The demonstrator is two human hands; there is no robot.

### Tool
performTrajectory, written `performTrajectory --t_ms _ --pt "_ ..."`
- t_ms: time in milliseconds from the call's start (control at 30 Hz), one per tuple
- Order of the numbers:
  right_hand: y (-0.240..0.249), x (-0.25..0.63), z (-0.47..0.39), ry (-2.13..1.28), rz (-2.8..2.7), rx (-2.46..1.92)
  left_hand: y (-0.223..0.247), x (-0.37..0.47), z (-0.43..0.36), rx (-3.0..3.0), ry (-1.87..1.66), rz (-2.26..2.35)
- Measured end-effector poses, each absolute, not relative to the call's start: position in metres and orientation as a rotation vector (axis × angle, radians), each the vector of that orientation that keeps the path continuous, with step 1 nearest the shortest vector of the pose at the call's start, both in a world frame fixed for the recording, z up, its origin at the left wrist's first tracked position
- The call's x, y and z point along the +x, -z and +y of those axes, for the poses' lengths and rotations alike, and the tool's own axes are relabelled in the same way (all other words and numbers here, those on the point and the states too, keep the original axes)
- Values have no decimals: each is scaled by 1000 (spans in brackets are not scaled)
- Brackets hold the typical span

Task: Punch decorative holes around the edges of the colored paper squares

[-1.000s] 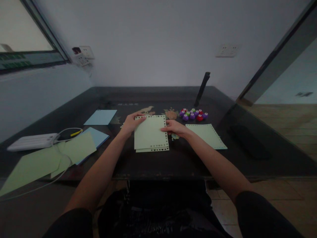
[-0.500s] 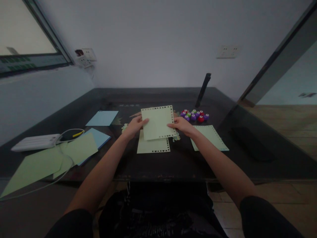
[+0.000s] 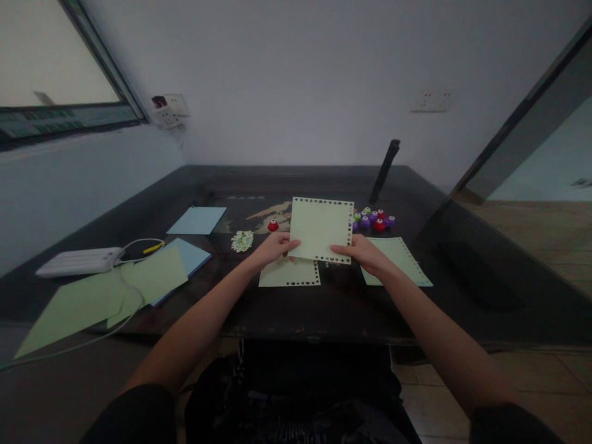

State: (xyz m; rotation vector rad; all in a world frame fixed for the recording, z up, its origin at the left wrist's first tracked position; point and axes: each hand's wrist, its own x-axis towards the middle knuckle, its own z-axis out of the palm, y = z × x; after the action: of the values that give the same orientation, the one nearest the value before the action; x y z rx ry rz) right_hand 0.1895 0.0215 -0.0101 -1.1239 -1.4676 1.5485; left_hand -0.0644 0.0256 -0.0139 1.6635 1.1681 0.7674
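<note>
Raised above the table is a pale green sheet of paper with small punched shapes along its edges. My left hand pinches its lower left corner, and my right hand grips its lower right side, thumb on top. Beneath it, partly covered, lies another punched sheet. To the right, partly behind my right wrist, rests a stack of similar green sheets. A small red craft punch stands just beyond my left hand, and a pile of paper cutouts sits to its left.
Several red, purple and green punches cluster at the right, near a black upright stick. At left lie a blue sheet, plain green sheets, a white power bank and a cable. A dark flat object lies far right.
Both hands have moved right with the held sheet, turning it slightly. The red punch and the pile of cutouts, largely covered before, now show beyond my left hand.
</note>
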Motion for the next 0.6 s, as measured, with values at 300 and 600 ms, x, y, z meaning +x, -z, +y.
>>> performTrajectory --t_ms 300,600 --pt "15 190 23 -1464 -1513 -1144 23 -65 29 1625 -806 1120" --pt "14 188 20 -1374 -1513 -1193 16 -67 30 1807 -821 1192"
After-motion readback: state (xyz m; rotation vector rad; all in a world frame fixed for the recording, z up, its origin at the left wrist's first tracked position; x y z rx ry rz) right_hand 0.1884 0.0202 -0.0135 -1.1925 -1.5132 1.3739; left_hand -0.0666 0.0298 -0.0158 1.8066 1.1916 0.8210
